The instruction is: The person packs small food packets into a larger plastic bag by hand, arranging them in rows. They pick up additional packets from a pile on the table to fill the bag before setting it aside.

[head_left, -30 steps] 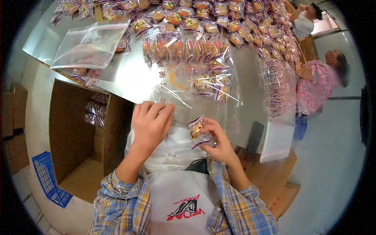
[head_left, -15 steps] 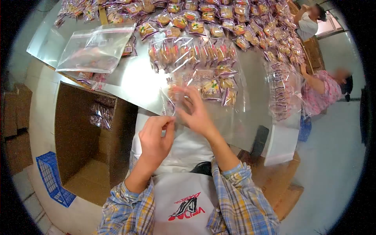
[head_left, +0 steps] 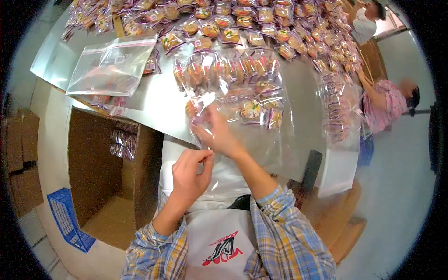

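Note:
A large clear plastic bag (head_left: 287,140) lies on the metal table in front of me, holding a row of wrapped cakes (head_left: 228,70) and several more packs at its right side. At the bag's near edge, my left hand (head_left: 190,173) is closed in a pinch on the clear film. My right hand (head_left: 219,136) reaches under the film, its fingers round a wrapped cake (head_left: 191,109) at the bag's left side. Glare and motion blur partly hide those fingertips.
Loose wrapped cakes (head_left: 242,21) cover the far table. Flat clear bags (head_left: 112,65) lie at left, above an open cardboard box (head_left: 100,172) and a blue crate (head_left: 70,219). Another filled bag (head_left: 336,107) lies right, near a person in pink (head_left: 385,105).
My right hand has moved slightly left with the wrapped cake, to the bag's left side. My left hand keeps its pinch, a little lower and farther right in view.

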Available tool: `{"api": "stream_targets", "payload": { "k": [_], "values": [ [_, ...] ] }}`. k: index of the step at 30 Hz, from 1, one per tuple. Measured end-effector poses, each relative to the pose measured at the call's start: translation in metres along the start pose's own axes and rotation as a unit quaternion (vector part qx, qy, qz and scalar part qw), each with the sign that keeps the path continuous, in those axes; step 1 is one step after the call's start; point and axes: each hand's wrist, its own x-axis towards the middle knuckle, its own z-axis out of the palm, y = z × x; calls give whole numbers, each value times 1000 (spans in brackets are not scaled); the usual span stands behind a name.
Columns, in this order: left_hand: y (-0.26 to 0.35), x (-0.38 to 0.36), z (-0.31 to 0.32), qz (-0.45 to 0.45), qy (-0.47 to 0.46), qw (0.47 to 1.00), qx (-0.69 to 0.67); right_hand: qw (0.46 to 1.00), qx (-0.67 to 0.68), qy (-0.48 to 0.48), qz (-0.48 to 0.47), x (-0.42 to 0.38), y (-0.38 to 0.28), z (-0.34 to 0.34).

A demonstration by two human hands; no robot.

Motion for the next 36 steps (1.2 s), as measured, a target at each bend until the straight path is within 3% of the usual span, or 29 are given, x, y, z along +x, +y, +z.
{"api": "stream_targets", "payload": {
  "k": [1, 3, 4, 7, 10, 12, 15, 18, 22, 25, 27, 30, 33, 35, 36],
  "values": [
    [-2, 0, 0, 6, -1, 1000, 2, 991, -110, 19, -77, 1, 0, -2],
    [-6, -1, -2, 15, -1, 1000, 8, 918, -325, 54, -223, 6, -3, -6],
    [-6, 0, -3, 13, -5, 1000, 11, 952, -257, 17, -167, 9, 2, -9],
    [-2, 1, -5, 2, -13, 1000, 20, 977, -184, 9, -111, -3, -1, -13],
    [0, 3, -7, -4, -11, 1000, 22, 928, -305, 85, -196, -22, 3, -28],
    [-4, 1, -6, 3, -3, 1000, 16, 830, -510, 153, -168, -39, -10, -47],
    [-6, -1, -7, 5, -11, 1000, 15, 768, -570, 269, -110, -45, -13, -72],
    [-6, 0, -7, 3, -18, 1000, 10, 786, -577, 216, -51, -43, -13, -84],
    [-5, 2, -11, 3, -25, 1000, 10, 913, -333, 175, -161, -34, -7, -70],
    [-5, 0, -13, 4, -24, 1000, 11, 941, -266, 172, -119, -23, -22, -50],
    [-5, 0, -13, 6, -22, 1000, 14, 973, -74, 187, -110, -4, 16, -44],
    [-4, 0, -15, -8, -28, 1000, 9, 964, 175, 183, -86, 6, 24, -36],
    [-8, -3, -16, -9, -23, 1000, 8, 952, 218, 211, -37, 2, 22, -30],
    [-8, -3, -17, -10, -25, 1000, 8, 965, -82, 247, -22, -11, 14, -35],
    [-8, -3, -16, -10, -26, 1000, 8, 938, -231, 258, -15, -18, 10, -39]
  ]
}}
